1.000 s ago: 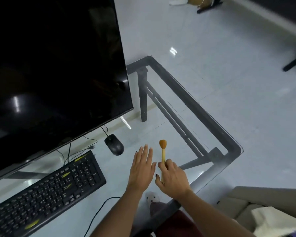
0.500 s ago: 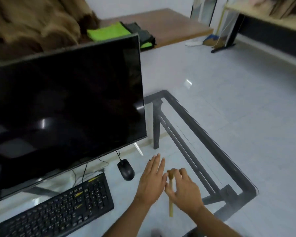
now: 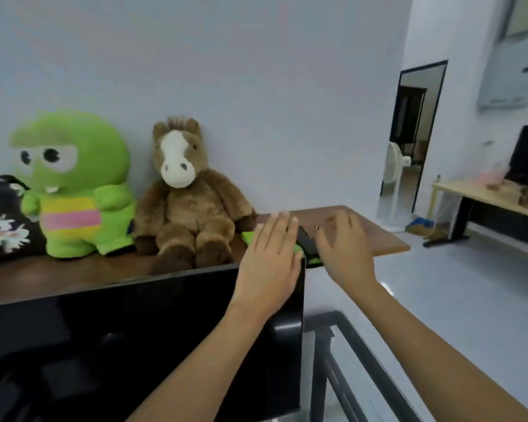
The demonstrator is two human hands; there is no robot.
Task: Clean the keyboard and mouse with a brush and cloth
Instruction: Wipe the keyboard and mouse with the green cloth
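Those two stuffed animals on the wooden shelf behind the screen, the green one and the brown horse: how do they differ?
The green plush is bright green with a pink and yellow striped belly and big cartoon eyes; the brown horse is shaggy brown with a white blaze and muzzle. The green plush stands upright on stubby legs, while the brown horse sits with its legs stretched forward. The green plush's head is wider than the horse's. Both rest on the wooden shelf, against the wall, facing the room.

Two hands are raised, the left hand (image 3: pixel 269 263) and the right hand (image 3: pixel 343 254). Three soft toys sit on the far shelf (image 3: pixel 363 236): a green monster (image 3: pixel 73 190), a brown horse (image 3: pixel 186 193) and a black one (image 3: pixel 3 220) at far left. One monitor (image 3: pixel 134 336) stands near. One fan (image 3: pixel 393 175) stands at the far right.
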